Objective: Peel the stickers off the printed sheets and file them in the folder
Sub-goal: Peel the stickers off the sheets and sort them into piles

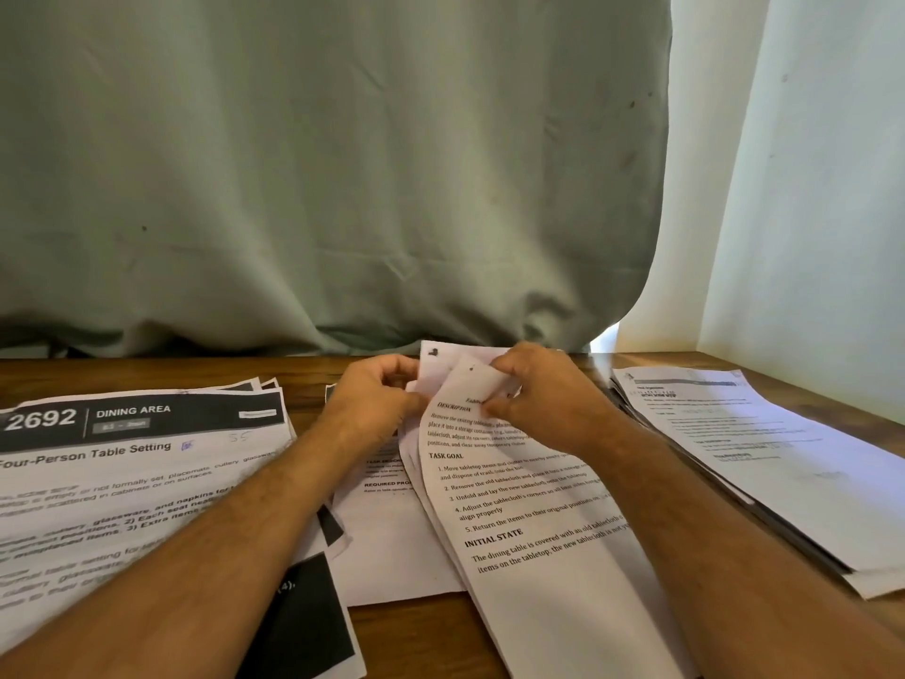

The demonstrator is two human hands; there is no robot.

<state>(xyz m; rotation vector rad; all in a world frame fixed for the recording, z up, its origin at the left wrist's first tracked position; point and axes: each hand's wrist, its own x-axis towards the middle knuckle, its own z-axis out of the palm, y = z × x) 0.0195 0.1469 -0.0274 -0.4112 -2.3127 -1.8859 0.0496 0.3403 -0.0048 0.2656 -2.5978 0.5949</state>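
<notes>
Just left of the left hand's fingers point(409, 401) a strip of bare worktop point(303, 372) lay open up to the hanging curtain point(333, 188), which closed off all room beyond them. Farther left a "Dining Area" stack point(142, 463) blocked the way; right of the right hand's fingers point(494, 409) another paper pile point(764, 463) did.

A stack of sheets point(137, 482) lies left on the table point(303, 370), another pile point(764, 458) right. Between them, both hands point(377, 394) point(538, 389) hold pages point(529, 507). A curtain point(333, 164) hangs behind.
</notes>
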